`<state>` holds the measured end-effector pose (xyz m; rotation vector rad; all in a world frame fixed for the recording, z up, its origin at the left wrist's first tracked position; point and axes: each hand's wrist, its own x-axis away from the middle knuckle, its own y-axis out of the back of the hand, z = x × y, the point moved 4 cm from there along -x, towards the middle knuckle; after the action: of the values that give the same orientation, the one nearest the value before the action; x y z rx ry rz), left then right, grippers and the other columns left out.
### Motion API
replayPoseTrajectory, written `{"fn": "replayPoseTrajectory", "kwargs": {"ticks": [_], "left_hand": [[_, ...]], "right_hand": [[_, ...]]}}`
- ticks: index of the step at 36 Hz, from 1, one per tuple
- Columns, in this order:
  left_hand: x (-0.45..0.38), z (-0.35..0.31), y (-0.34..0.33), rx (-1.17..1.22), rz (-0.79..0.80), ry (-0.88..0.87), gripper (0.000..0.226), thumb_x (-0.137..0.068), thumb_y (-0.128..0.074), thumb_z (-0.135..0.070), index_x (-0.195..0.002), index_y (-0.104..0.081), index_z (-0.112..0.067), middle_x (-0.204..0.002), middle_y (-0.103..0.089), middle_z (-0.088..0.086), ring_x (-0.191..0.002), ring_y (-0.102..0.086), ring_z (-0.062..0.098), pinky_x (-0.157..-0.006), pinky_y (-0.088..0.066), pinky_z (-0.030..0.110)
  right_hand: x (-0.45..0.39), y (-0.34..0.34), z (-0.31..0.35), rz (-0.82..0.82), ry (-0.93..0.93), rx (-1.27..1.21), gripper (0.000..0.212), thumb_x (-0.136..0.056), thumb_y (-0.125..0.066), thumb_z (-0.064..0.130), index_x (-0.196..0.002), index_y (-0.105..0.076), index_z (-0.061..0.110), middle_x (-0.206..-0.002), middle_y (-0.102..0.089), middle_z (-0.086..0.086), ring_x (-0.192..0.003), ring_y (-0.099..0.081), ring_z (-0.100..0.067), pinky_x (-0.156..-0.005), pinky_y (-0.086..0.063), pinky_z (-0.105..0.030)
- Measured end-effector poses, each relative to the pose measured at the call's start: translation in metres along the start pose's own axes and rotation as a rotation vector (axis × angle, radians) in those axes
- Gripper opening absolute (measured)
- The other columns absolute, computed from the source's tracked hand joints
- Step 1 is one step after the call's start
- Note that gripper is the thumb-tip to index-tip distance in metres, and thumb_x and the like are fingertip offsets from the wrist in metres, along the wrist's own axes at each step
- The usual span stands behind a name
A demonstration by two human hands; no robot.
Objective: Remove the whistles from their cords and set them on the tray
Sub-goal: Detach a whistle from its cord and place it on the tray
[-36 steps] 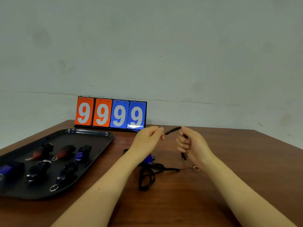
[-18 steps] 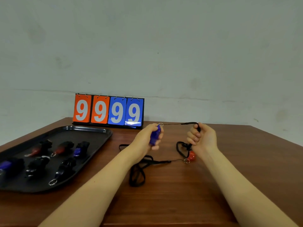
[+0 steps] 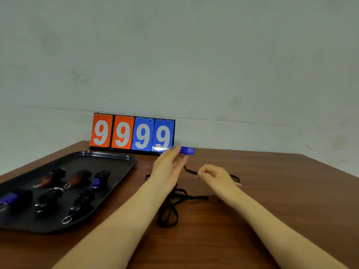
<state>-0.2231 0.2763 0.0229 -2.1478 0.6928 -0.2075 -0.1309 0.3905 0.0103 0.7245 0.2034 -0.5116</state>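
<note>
My left hand (image 3: pixel 168 167) pinches a blue whistle (image 3: pixel 186 150) at its ring end and holds it level above the table, no cord showing on it. My right hand (image 3: pixel 213 176) is low over the table with fingers curled on a black cord (image 3: pixel 189 170). A tangle of black cords (image 3: pixel 171 208) lies on the wood between my forearms. A bit of red whistle (image 3: pixel 238 183) peeks out behind my right hand. The black tray (image 3: pixel 116 158) at left holds several whistles, black, red and blue, some with metal rings.
A flip scoreboard (image 3: pixel 133 133) reading 9999 stands at the table's far edge against the wall. The tray fills the left side of the brown wooden table (image 3: pixel 281 191). The table's right edge runs diagonally at far right.
The blue whistle has come off its cord and my left hand has lifted it up and away. My right hand has dropped toward the table with the cord.
</note>
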Motion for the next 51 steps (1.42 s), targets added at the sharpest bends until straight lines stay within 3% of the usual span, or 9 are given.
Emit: {"fn": "replayPoseTrajectory", "kwargs": {"ticks": [6,13,19,23,29,38,42,46,51], "left_hand": [[-0.008,-0.001,0.015,-0.719,-0.167,-0.218,0.016,-0.086,-0.070,-0.023,-0.100,-0.064,-0.015,-0.098,-0.069,0.004,-0.083,-0.063,0.009,-0.067,-0.049,0.020],[-0.013,0.004,0.019,-0.800,-0.168,-0.241,0.015,-0.084,-0.072,-0.023,-0.093,-0.065,-0.014,-0.097,-0.069,0.006,-0.086,-0.062,0.016,-0.073,-0.049,0.025],[-0.016,0.006,0.020,-0.728,-0.117,-0.180,0.016,-0.084,-0.072,-0.018,-0.096,-0.064,-0.011,-0.101,-0.069,0.009,-0.096,-0.068,0.020,-0.089,-0.055,0.035],[-0.012,0.010,0.010,-0.660,-0.003,-0.111,0.027,-0.088,-0.068,-0.015,-0.112,-0.062,-0.005,-0.107,-0.068,0.012,-0.095,-0.070,0.018,-0.075,-0.057,0.022],[0.003,0.016,-0.007,-0.494,0.157,0.015,0.033,-0.087,-0.067,-0.005,-0.116,-0.052,-0.002,-0.100,-0.065,0.011,-0.082,-0.071,0.015,-0.071,-0.058,0.026],[0.011,0.011,-0.015,-0.122,0.228,0.036,0.014,-0.089,-0.060,0.000,-0.101,-0.064,-0.004,-0.089,-0.073,0.010,-0.083,-0.072,0.018,-0.072,-0.059,0.027],[0.006,-0.001,-0.003,-0.466,0.077,-0.163,0.014,-0.086,-0.067,-0.006,-0.099,-0.069,-0.013,-0.103,-0.070,0.009,-0.092,-0.070,0.016,-0.073,-0.058,0.022],[0.001,-0.011,0.000,-0.891,0.020,-0.429,0.015,-0.085,-0.070,-0.014,-0.083,-0.069,-0.029,-0.092,-0.069,-0.003,-0.090,-0.067,0.012,-0.076,-0.058,0.026],[0.003,-0.014,-0.007,-1.233,0.075,-0.608,0.009,-0.086,-0.068,-0.023,-0.087,-0.069,-0.032,-0.082,-0.063,-0.020,-0.082,-0.057,-0.003,-0.068,-0.042,0.001]], "right_hand": [[0.010,-0.010,0.023,0.031,0.210,-0.038,0.019,-0.096,-0.054,0.017,-0.082,-0.066,0.023,-0.069,-0.060,0.025,-0.066,-0.053,0.008,-0.064,-0.037,-0.005],[0.012,-0.001,0.031,-0.044,0.278,-0.112,0.020,-0.097,-0.051,0.012,-0.085,-0.067,0.013,-0.069,-0.060,0.024,-0.068,-0.054,0.007,-0.066,-0.038,-0.006],[0.004,0.018,0.025,-0.249,0.138,-0.384,0.026,-0.098,-0.049,0.011,-0.076,-0.063,0.014,-0.045,-0.044,0.018,-0.043,-0.038,0.000,-0.047,-0.028,-0.010],[-0.002,0.027,0.011,-0.352,-0.034,-0.546,0.028,-0.098,-0.048,0.015,-0.076,-0.065,0.014,-0.046,-0.031,0.013,-0.043,-0.026,-0.004,-0.041,-0.023,-0.017],[-0.002,0.038,0.002,-0.456,-0.117,-0.612,0.024,-0.099,-0.047,0.016,-0.082,-0.064,0.013,-0.054,-0.030,0.007,-0.047,-0.025,-0.007,-0.041,-0.022,-0.017],[-0.006,0.016,-0.004,-0.223,-0.095,-0.156,0.022,-0.098,-0.049,0.019,-0.088,-0.069,0.019,-0.054,-0.056,0.020,-0.057,-0.047,0.000,-0.054,-0.033,-0.016],[0.000,-0.004,0.004,-0.060,0.116,0.217,0.020,-0.097,-0.052,0.025,-0.091,-0.071,0.022,-0.087,-0.069,0.011,-0.082,-0.059,0.000,-0.074,-0.045,-0.016],[0.002,-0.004,0.016,-0.087,0.221,0.198,0.020,-0.097,-0.052,0.023,-0.086,-0.068,0.026,-0.066,-0.060,0.011,-0.061,-0.052,0.001,-0.057,-0.036,-0.012],[0.006,0.003,0.021,-0.129,0.218,0.071,0.022,-0.098,-0.048,0.018,-0.085,-0.065,0.018,-0.052,-0.052,0.022,-0.049,-0.043,0.001,-0.052,-0.033,-0.012]]}}
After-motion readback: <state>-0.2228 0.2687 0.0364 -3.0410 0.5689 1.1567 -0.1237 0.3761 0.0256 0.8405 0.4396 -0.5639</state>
